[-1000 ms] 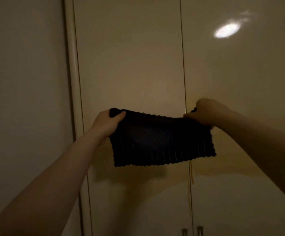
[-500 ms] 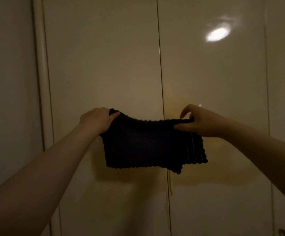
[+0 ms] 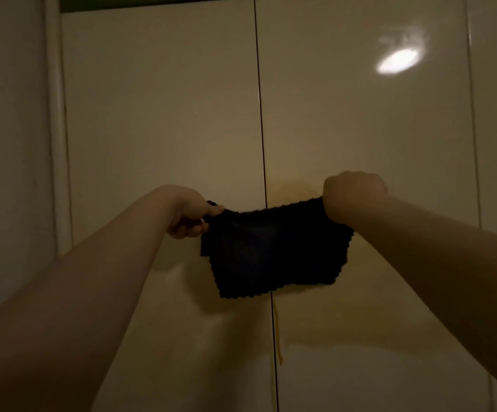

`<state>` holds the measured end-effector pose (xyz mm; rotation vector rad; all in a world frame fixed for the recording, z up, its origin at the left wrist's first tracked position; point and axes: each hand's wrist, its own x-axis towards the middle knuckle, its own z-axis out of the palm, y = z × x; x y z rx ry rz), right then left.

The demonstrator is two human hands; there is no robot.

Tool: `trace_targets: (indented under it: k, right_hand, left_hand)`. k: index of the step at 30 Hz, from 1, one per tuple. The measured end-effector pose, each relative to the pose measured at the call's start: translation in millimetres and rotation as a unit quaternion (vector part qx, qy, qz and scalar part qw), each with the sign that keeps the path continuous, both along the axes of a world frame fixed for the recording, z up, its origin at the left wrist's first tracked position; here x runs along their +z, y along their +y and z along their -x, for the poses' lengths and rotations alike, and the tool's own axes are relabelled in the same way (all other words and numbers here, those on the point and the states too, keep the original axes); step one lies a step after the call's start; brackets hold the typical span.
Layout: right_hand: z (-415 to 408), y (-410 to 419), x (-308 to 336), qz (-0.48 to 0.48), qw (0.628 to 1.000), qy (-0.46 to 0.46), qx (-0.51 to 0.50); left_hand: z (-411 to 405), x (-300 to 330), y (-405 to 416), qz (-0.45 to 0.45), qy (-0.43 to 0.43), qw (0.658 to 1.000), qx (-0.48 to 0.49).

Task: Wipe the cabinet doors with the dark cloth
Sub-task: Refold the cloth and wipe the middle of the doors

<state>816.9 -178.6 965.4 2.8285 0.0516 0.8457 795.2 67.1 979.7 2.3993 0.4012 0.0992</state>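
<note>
Holding the dark cloth (image 3: 274,251) stretched out in front of the cabinet doors (image 3: 164,120), the person has both arms raised. Head view, the only view: left hand (image 3: 192,217) pinches the cloth's upper left corner, thumb over the top edge; right hand (image 3: 352,196) is a closed fist on the upper right corner. Hands well apart, each clamped on its own corner. Cloth's long axis runs left-right, slightly higher at the right end, and the rest hangs down below the hands. It spans the vertical seam (image 3: 263,144) between the two doors, more of it over the right door. A yellowish stain (image 3: 360,328) spreads on the right door behind and below the cloth, with a thin yellow drip (image 3: 278,337) running down beside the seam. Can't tell whether the cloth touches the door or hangs just off it. Likely next: press the cloth flat on the stain directly behind it; neither hand looks nearer. Bright light reflection (image 3: 398,60) high on the right door.
</note>
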Motion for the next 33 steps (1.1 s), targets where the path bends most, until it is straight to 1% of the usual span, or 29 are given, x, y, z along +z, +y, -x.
trace_targets:
  k: [2, 4, 5, 7, 9, 10, 11, 12, 13, 14, 15, 16, 17, 18, 20, 21, 23, 24, 25, 27, 28, 30, 31, 32, 33]
  right_hand:
    - [-7, -8, 8, -0.050, 0.998, 0.022, 0.022]
    - [-16, -19, 11, -0.122, 0.988, 0.078, 0.052]
    - [-22, -24, 12, -0.167, 0.977, 0.114, 0.070]
    - [-31, -34, 13, -0.269, 0.942, 0.161, 0.123]
    - [-33, -41, 10, -0.362, 0.899, 0.196, 0.147]
    - [-34, -44, 7, -0.420, 0.870, 0.204, 0.160]
    - [-36, -46, 4, -0.489, 0.829, 0.198, 0.186]
    - [-37, -45, 1, -0.556, 0.780, 0.177, 0.226]
    - [-40, -43, -3, -0.599, 0.741, 0.141, 0.270]
    - [-44, -39, -9, -0.620, 0.715, 0.097, 0.308]
    - [-50, -34, -16, -0.626, 0.703, 0.047, 0.335]
    - [-55, -31, -22, -0.620, 0.702, -0.007, 0.351]
    - [-59, -27, -28, -0.605, 0.707, -0.053, 0.362]
    - [-62, -24, -34, -0.585, 0.716, -0.086, 0.371]
    - [-64, -17, -46, -0.549, 0.733, -0.112, 0.386]
    - [-66, -14, -51, -0.540, 0.734, -0.111, 0.395]
    - [-67, -6, -58, -0.534, 0.726, -0.115, 0.417]
    - [-69, -2, -60, -0.522, 0.729, -0.131, 0.423]
    - [-72, 3, -62, -0.496, 0.744, -0.159, 0.419]
    - [-76, 12, -65, -0.425, 0.779, -0.235, 0.397]
    - [-79, 16, -68, -0.388, 0.797, -0.265, 0.379]
    - [-87, 25, -77, -0.301, 0.850, -0.304, 0.306]
    - [-91, 30, -81, -0.269, 0.870, -0.310, 0.274]
    - [-95, 34, -82, -0.250, 0.879, -0.316, 0.254]
    - [-95, 37, -82, -0.246, 0.881, -0.323, 0.245]
  left_hand:
    - [1, 4, -5, 0.000, 0.005, 1.000, 0.017]
    - [2, 7, -10, 0.025, -0.007, 0.999, 0.029]
    - [1, 7, -13, 0.056, -0.024, 0.998, 0.029]
    - [-1, 3, -21, 0.142, -0.089, 0.985, 0.037]
    - [-4, -6, -29, 0.241, -0.176, 0.954, 0.038]
    - [-7, -13, -33, 0.285, -0.224, 0.931, 0.031]
    - [-10, -20, -38, 0.327, -0.274, 0.904, 0.018]
    - [-14, -27, -43, 0.361, -0.323, 0.875, 0.004]
    - [-19, -34, -48, 0.385, -0.368, 0.846, -0.007]
    - [-24, -40, -52, 0.401, -0.406, 0.821, -0.011]
    - [-29, -46, -56, 0.404, -0.442, 0.801, -0.007]
    - [-34, -51, -60, 0.388, -0.475, 0.790, 0.006]
    - [-38, -56, -64, 0.346, -0.504, 0.791, 0.025]
    - [-41, -61, -66, 0.287, -0.528, 0.799, 0.040]
    - [-45, -72, -68, 0.178, -0.555, 0.812, 0.040]
    - [-47, -77, -68, 0.140, -0.560, 0.816, 0.026]
    - [-56, -86, -62, 0.087, -0.571, 0.816, -0.007]
    - [-59, -89, -59, 0.063, -0.575, 0.815, -0.020]
    - [-63, -92, -55, 0.040, -0.580, 0.813, -0.031]
    - [-68, -98, -51, 0.005, -0.596, 0.802, -0.040]
    - [-70, -101, -50, -0.003, -0.611, 0.791, -0.037]
    - [-75, -102, -48, 0.004, -0.641, 0.767, -0.023]
    - [-77, -101, -46, 0.016, -0.651, 0.759, -0.018]
    - [-80, -99, -45, 0.031, -0.657, 0.753, -0.017]
    - [-81, -96, -45, 0.045, -0.661, 0.748, -0.018]
